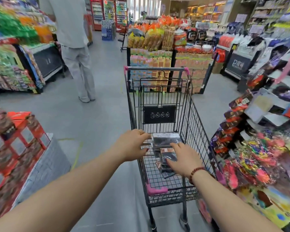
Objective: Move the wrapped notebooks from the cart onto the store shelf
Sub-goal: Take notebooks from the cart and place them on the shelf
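Left of the cart, low down, stands a stack of red boxes, their detail smeared by blur. Farther back on that side a person in pale clothes stands in the aisle, back turned, well apart from the cart.

The left hand reaches in over the cart's left wall. Its fingers are curled loosely with the thumb tucked below, and the fingertips lie at the left edge of the wrapped notebooks. Whether they press the wrap or only hover just beside it cannot be told. The hand is not closed around anything.

The notebooks lie flat on the cart's wire floor, a few dark covers in glossy film, fanned and overlapping, near the cart's middle and below its black sign panel. One lighter, shiny pack sits at the far end of the pile; the darker ones trail toward the near end.

The right hand is inside the cart over the near right part of the pile, palm down, fingers spread wide and flat. It covers the packs' right edge, with the lower dark pack showing under its thumb; no grasp is formed. A beaded bracelet circles that wrist.

Right of the cart, a shelf crowded with bright packets stands just beside the cart's right wall.
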`<state>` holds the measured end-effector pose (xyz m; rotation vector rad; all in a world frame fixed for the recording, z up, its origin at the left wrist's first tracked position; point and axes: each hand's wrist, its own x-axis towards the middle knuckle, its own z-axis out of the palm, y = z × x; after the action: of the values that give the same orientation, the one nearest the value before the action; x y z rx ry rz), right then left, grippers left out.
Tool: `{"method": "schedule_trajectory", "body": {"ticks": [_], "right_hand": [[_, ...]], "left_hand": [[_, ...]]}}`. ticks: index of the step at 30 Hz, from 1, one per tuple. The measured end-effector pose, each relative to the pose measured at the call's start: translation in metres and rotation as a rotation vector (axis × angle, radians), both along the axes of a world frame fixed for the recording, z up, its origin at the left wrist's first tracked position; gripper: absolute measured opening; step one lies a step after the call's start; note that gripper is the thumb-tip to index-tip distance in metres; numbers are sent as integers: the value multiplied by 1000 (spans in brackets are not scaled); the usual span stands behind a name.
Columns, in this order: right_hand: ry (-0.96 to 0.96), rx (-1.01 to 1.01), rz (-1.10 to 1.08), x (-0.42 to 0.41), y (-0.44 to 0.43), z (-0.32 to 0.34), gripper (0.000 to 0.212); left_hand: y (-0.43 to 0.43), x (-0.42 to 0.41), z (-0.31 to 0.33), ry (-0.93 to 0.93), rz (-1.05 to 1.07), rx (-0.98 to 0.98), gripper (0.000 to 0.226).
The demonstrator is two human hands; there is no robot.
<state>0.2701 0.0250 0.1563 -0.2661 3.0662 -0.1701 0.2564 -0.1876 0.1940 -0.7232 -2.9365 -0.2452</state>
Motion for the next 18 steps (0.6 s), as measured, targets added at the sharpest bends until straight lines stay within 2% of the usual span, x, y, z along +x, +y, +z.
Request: {"method": "schedule_trajectory", "body": {"ticks": [6, 18], "right_hand": [[10, 32, -42, -56, -27, -12, 66], [-23, -1, -327, -131, -106, -27, 63]], "left_hand": [[-25, -71, -15, -19, -61, 18, 47], [-86, -210, -31, -49, -404, -20, 53]]}}
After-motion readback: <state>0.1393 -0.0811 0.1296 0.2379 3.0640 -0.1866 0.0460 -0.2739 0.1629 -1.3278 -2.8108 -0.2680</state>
